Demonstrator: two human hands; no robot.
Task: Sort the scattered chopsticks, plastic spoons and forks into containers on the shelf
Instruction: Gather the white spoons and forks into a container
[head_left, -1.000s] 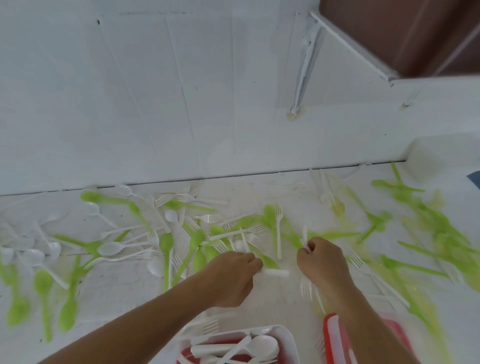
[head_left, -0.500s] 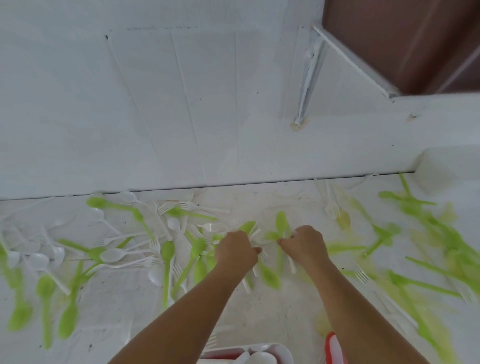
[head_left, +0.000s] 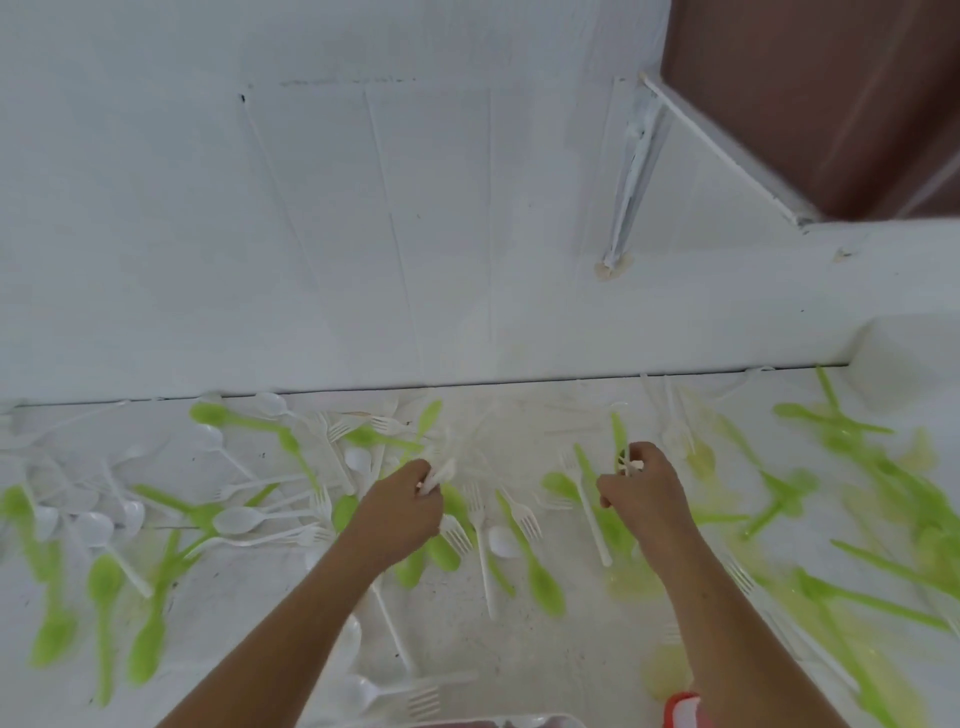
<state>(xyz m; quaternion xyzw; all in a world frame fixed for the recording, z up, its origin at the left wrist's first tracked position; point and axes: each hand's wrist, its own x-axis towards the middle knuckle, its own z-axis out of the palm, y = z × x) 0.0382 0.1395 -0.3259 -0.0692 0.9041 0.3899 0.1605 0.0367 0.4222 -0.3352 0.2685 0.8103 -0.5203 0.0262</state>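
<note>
The left hand (head_left: 400, 512) is curled round a bunch of thin white plastic utensils (head_left: 441, 470), too blurred to tell forks from spoons. It sits just left of centre on the white tabletop (head_left: 550, 654). The right hand (head_left: 644, 493) is to its right, well apart, with its fingertips pinched on a small white plastic piece (head_left: 628, 464) just beside a green plastic utensil (head_left: 617, 434).

White plastic forks (head_left: 480, 540), white plastic spoons (head_left: 236, 519) and green plastic spoons (head_left: 543, 577) lie scattered across the tabletop. They are thickest at the left and right and overlap between the hands.

The far edge of the tabletop meets the white wall (head_left: 363, 234) along a dark seam, and several pieces lie right against it. The barest stretch is near, between the two forearms.

At the near edge, the rim of a white container (head_left: 519, 721) shows under the left forearm. The corner of a red-rimmed container (head_left: 681, 707) touches the right forearm.
</note>
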